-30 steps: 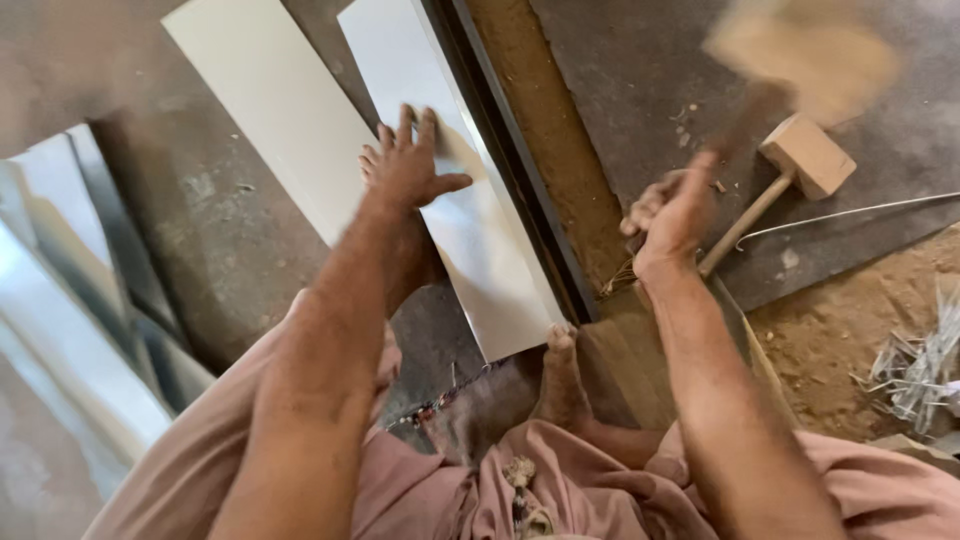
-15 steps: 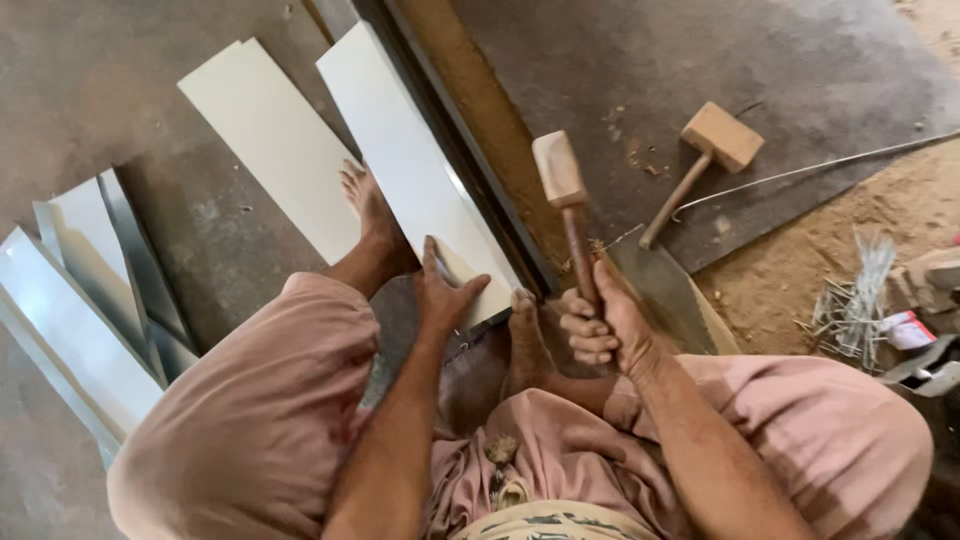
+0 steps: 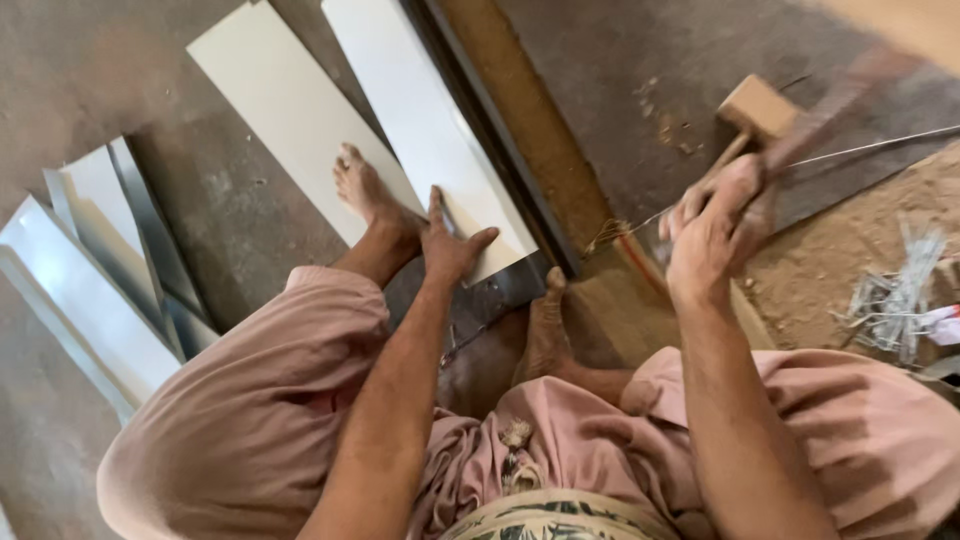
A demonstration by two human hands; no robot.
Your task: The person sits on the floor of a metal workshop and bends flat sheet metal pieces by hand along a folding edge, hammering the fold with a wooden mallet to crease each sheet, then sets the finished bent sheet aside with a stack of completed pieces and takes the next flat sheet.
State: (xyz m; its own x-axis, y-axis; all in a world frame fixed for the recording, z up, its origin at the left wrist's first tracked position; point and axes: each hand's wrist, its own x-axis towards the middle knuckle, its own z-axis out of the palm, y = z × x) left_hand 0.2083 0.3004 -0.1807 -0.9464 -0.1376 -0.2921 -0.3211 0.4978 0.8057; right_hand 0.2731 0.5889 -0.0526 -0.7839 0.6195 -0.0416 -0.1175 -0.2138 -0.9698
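Left hand (image 3: 450,240): flat, fingers spread, pinning white sheet strip (image 3: 425,130) against floor.
Right hand (image 3: 715,225): at 3 o'clock, fist around raised mallet handle (image 3: 830,95), blurred.

Rough grey concrete floor (image 3: 240,220), stained and dusty, gives way to sandy earth (image 3: 830,270) on the right, where pale metal scraps (image 3: 890,300) lie; bent sheet offcuts (image 3: 90,280) rest at left in soft daylight
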